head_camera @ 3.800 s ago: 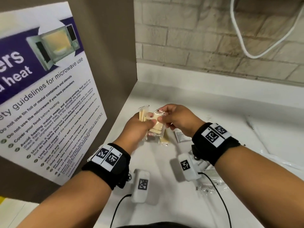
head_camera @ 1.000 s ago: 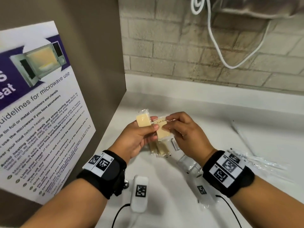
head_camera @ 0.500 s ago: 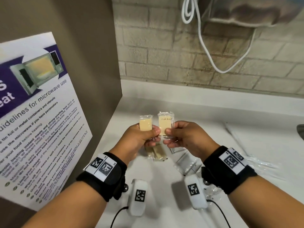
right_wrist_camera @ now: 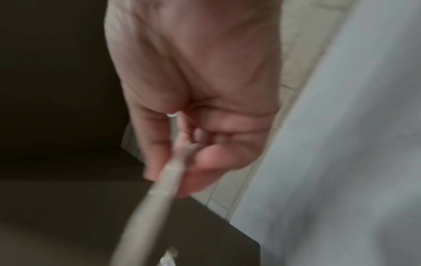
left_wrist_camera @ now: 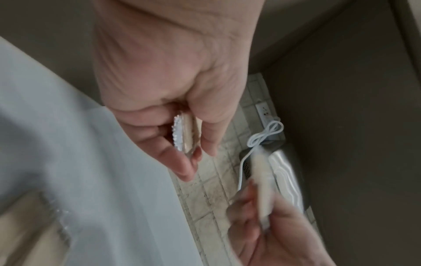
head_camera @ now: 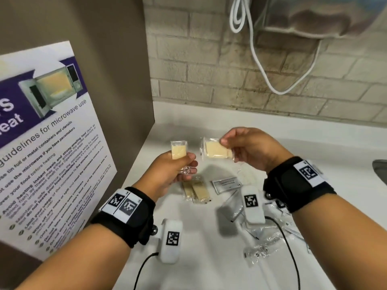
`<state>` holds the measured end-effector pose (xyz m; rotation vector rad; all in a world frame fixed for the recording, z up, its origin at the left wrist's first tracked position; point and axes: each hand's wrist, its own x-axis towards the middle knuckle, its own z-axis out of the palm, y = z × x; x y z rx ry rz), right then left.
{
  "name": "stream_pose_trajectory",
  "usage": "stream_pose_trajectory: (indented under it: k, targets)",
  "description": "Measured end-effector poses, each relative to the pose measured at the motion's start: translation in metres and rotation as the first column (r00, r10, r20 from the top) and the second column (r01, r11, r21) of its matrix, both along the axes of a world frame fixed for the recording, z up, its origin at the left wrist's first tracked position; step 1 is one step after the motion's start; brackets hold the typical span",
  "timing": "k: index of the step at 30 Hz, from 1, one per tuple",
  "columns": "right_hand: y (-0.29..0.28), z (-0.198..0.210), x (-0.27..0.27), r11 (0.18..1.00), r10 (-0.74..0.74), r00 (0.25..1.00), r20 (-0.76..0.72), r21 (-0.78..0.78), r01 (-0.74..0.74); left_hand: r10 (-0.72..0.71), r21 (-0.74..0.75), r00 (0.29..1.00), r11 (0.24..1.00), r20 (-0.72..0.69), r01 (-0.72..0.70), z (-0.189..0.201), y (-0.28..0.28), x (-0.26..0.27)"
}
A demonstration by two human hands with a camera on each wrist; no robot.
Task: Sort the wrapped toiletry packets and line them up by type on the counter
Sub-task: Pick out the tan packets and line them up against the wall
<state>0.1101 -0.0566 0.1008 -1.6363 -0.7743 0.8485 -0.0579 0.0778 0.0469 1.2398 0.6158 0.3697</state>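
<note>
Both hands are raised above the counter (head_camera: 209, 258), each holding one clear-wrapped soap bar. The left hand (head_camera: 167, 170), centre-left of the head view, pinches the small soap packet (head_camera: 178, 150) between thumb and curled fingers, with the packet standing upright. The left wrist view shows its crimped edge (left_wrist_camera: 180, 134) gripped between thumb and forefinger. The right hand (head_camera: 251, 151), centre-right, pinches the larger soap packet (head_camera: 216, 151) by its right end, with the packet tilted and lying sideways. The right wrist view is blurred but shows the fingers clenched on a thin edge.

Two cream packets (head_camera: 195, 190) lie side by side on the counter below the left hand. A grey shampoo sachet (head_camera: 227, 185) lies just to their right. Loose clear wrappers (head_camera: 257, 250) are heaped at lower right, partly hidden by the right wrist.

Step in hand, as judged: compare the two soaps and assign each to a row.

1. Lower one packet at a time; do not release from height, as the slick film is likely to slide.
2. Set each packet flat, long edge parallel to the cream packets, just beside but not overlapping them.
3. Keep the grip on the crimped seal so the bar does not shift inside the film.
4. Keep soap rows apart from the sachet and the wrapper heap
</note>
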Motion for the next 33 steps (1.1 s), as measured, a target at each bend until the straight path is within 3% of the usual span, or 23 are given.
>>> stream_pose_trajectory:
  k: [2,3,7,12,16,19,23,29,33]
  targets:
    - [-0.002,-0.015,-0.001,0.995,-0.017,0.992,0.124,-0.098,0.029,-0.013,-0.017,1.0,1.0,-0.015,0.013,-0.003,-0.001,-0.001]
    - [-0.002,-0.021,-0.004,0.994,-0.009,0.993,0.116,-0.106,0.021,-0.016,-0.017,1.0,1.0,-0.02,0.016,-0.004,-0.003,-0.001]
    - [0.002,-0.031,-0.008,0.994,-0.109,0.991,-0.074,0.003,0.109,0.009,-0.073,1.0,0.997,-0.01,-0.01,-0.005,-0.01,0.004]
    - [0.005,-0.039,-0.015,0.991,-0.115,0.986,-0.122,0.056,0.122,-0.019,-0.074,1.0,0.997,0.005,0.019,-0.009,-0.016,0.004]
    - [0.002,-0.042,-0.015,0.998,-0.041,0.999,0.001,-0.054,0.041,0.096,-0.096,0.994,0.991,0.051,-0.09,-0.01,-0.013,0.006]
    - [0.002,-0.046,-0.017,0.995,0.02,1.0,0.014,-0.097,-0.018,0.1,-0.078,0.994,0.992,0.05,-0.096,-0.011,-0.012,0.007]
    - [0.008,-0.055,-0.015,0.995,-0.018,1.0,0.001,-0.103,0.018,0.069,-0.059,0.998,0.996,0.009,-0.068,-0.017,-0.011,0.009]
    - [0.019,-0.079,-0.017,0.955,-0.115,0.992,-0.05,-0.28,0.097,0.144,-0.145,0.988,0.978,-0.061,-0.152,-0.03,0.009,-0.001]
    - [0.026,-0.074,-0.017,0.983,-0.134,0.972,-0.194,-0.151,0.105,0.09,-0.12,0.992,0.988,-0.09,-0.101,-0.034,0.017,-0.008]
